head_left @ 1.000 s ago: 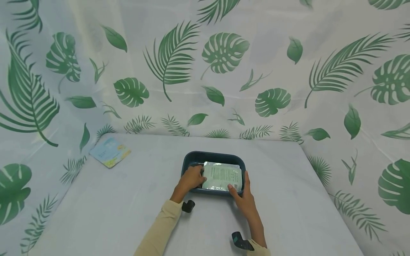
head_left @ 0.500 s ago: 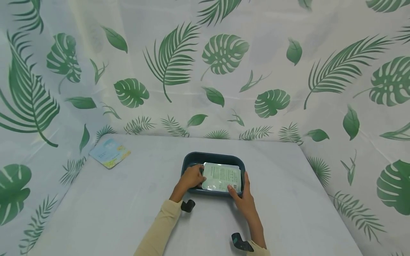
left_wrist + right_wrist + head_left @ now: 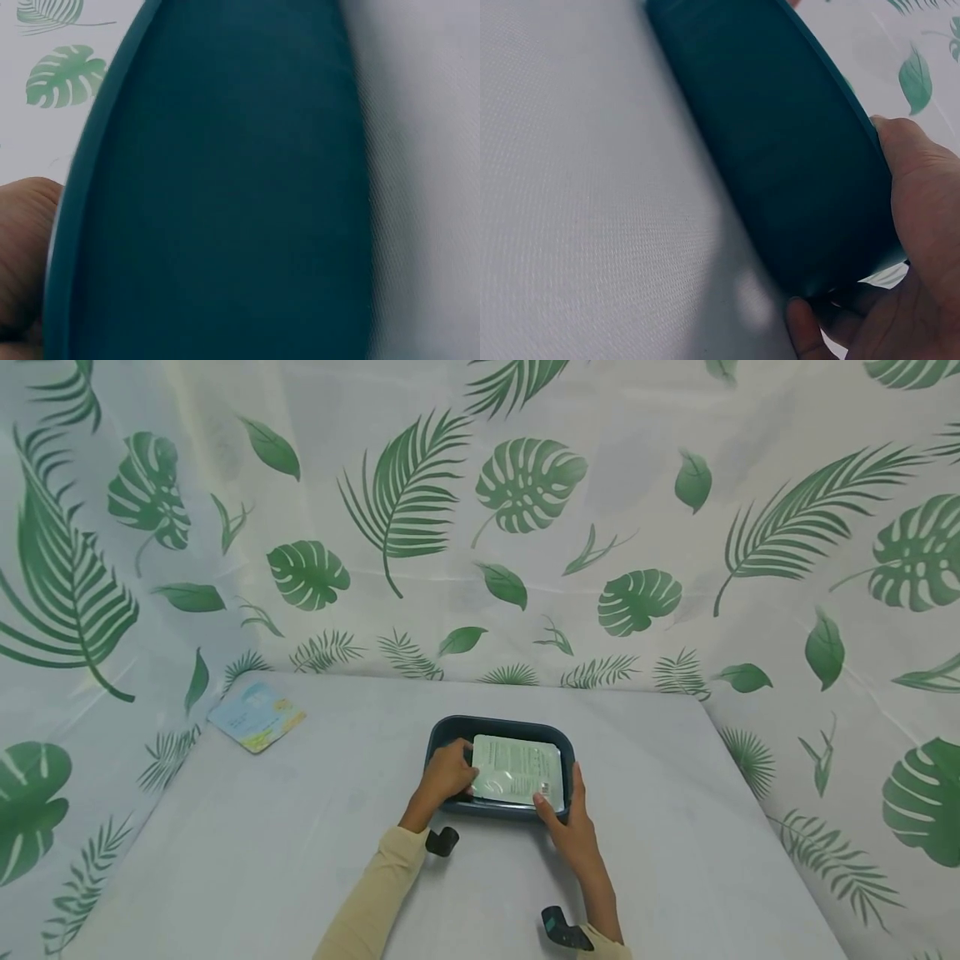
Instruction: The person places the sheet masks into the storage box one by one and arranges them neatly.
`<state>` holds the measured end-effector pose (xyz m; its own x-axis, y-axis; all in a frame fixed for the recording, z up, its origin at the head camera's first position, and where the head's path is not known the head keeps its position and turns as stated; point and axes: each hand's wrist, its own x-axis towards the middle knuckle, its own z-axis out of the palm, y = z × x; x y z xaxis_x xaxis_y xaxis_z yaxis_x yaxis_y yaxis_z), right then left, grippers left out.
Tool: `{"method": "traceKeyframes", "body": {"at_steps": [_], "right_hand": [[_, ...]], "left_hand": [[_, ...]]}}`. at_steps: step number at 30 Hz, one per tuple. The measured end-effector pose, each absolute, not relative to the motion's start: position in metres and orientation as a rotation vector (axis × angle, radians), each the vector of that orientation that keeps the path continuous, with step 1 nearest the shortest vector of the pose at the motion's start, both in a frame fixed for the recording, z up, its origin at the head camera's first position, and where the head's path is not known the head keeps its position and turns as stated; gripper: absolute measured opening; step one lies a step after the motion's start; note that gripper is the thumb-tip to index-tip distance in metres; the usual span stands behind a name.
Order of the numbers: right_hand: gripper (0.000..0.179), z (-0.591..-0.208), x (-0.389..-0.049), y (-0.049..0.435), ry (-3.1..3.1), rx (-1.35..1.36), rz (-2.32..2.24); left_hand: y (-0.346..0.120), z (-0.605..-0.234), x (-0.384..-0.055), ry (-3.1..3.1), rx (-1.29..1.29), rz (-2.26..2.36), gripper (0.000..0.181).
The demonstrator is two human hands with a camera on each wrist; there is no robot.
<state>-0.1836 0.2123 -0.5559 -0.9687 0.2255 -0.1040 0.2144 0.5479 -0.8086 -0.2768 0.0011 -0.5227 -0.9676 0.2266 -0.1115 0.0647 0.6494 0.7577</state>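
In the head view a dark teal tray (image 3: 510, 722) with rounded corners stands on the table. Inside it lies a pale green printed sachet (image 3: 516, 768), and a light strip shows beneath its lower right edge. My left hand (image 3: 446, 774) reaches into the tray's left part and pinches the sachet's left edge; its fingertips are partly hidden. At the near right corner my right hand (image 3: 576, 835) grips the tray, thumb over the rim. In the right wrist view, fingers curl under the tray corner. The tray wall (image 3: 225, 187) fills most of the left wrist view.
A blue and yellow printed card (image 3: 257, 717) lies at the table's back left corner. White cloth covers the table (image 3: 675, 827). Leaf-printed fabric (image 3: 540, 568) hangs behind and along the sides. Black devices (image 3: 564, 928) sit at both wrists.
The sachet has shifted slightly back and to the left inside the tray, moving with my left hand. My right hand and the tray have stayed nearly where they were.
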Motion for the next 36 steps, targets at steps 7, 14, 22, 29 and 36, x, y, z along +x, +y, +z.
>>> {"method": "traceKeyframes", "body": {"at_steps": [7, 14, 22, 29, 36], "right_hand": [[0.094, -0.557, -0.183, 0.214, -2.748, -0.365, 1.453], [0.093, -0.560, -0.183, 0.215, -2.725, -0.358, 1.452], [0.092, -0.561, -0.183, 0.215, -2.718, -0.343, 1.456], [0.092, -0.561, -0.183, 0.218, -2.717, -0.339, 1.449], [0.092, -0.562, -0.183, 0.218, -2.714, -0.327, 1.461]], "left_hand": [[0.002, -0.526, -0.277, 2.664, 0.295, 1.191, 0.048], [0.002, -0.528, -0.273, 2.708, 0.295, 1.187, 0.049], [0.006, -0.524, -0.271, 2.756, 0.245, 1.144, 0.049], [0.012, -0.525, -0.267, 2.795, 0.226, 1.042, 0.047], [-0.003, -0.529, -0.272, 3.127, 0.561, 1.165, 0.027]]}}
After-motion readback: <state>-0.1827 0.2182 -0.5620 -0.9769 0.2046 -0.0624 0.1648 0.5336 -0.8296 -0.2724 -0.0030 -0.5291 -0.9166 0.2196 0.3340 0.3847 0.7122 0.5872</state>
